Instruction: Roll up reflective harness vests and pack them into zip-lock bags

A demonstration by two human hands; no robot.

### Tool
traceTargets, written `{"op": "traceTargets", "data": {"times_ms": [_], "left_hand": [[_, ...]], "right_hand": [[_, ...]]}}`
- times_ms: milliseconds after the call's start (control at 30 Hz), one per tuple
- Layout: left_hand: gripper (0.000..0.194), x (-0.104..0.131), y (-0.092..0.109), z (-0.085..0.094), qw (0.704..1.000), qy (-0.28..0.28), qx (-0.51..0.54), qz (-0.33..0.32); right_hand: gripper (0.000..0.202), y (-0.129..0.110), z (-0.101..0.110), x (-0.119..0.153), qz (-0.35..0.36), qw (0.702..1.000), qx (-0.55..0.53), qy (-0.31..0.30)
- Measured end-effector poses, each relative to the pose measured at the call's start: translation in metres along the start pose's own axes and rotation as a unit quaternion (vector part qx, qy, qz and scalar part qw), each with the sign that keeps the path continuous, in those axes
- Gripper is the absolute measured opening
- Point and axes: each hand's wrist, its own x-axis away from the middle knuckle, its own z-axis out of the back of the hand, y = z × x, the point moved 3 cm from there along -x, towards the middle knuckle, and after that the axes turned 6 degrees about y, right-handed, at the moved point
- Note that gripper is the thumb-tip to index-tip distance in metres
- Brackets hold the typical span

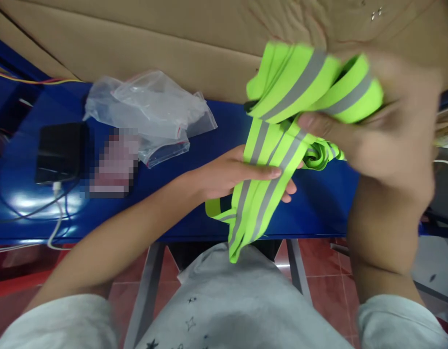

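Note:
Bright yellow-green reflective straps with grey stripes hang in front of me, over the blue table's front edge. My left hand grips their middle, the thumb lying across two strips and the fingertips showing on the far side. Higher up and closer to the camera, my right hand is closed on a folded bunch of the same strap, thumb pressed on its front; this hand is slightly blurred. A rolled coil of strap shows beneath the right hand. What holds that coil is hidden.
On the blue table, clear plastic zip bags lie at the back left. Left of them are a black power bank with a white cable and a pixelated object. Brown cardboard stands along the back.

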Motion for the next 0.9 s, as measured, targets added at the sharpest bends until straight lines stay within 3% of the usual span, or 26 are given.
{"op": "traceTargets", "data": {"times_ms": [67,133,233,367,533,633,767,900], "left_hand": [[0.022,0.005,-0.008,0.012,0.999,0.036,0.025,0.017],[0.018,0.008,-0.012,0.021,0.997,0.058,0.042,0.014],[0.024,0.012,-0.015,0.026,0.997,0.056,0.043,0.004],[0.055,0.012,-0.021,0.034,0.994,0.093,0.059,0.016],[0.051,0.009,-0.027,0.052,0.978,0.209,0.017,-0.012],[0.047,0.01,-0.027,0.053,0.981,0.194,0.006,0.0],[0.043,0.013,-0.027,0.043,0.994,0.111,-0.01,-0.001],[0.044,0.013,-0.035,0.037,0.992,0.126,-0.001,0.025]], "right_hand": [[0.04,-0.001,-0.019,0.012,0.084,0.995,0.043,-0.02],[0.044,0.004,-0.04,0.027,0.124,0.99,0.051,-0.053],[0.039,0.021,-0.066,0.044,0.104,0.991,0.032,-0.083],[0.036,0.039,-0.089,0.054,0.031,0.994,-0.004,-0.108],[0.069,0.037,-0.093,0.064,0.041,0.983,-0.055,-0.172],[0.084,0.045,-0.08,0.066,-0.03,0.974,-0.138,-0.175],[0.071,0.063,-0.07,0.068,-0.147,0.942,-0.294,-0.074],[0.052,0.058,-0.086,0.076,-0.3,0.883,-0.34,-0.121]]}}
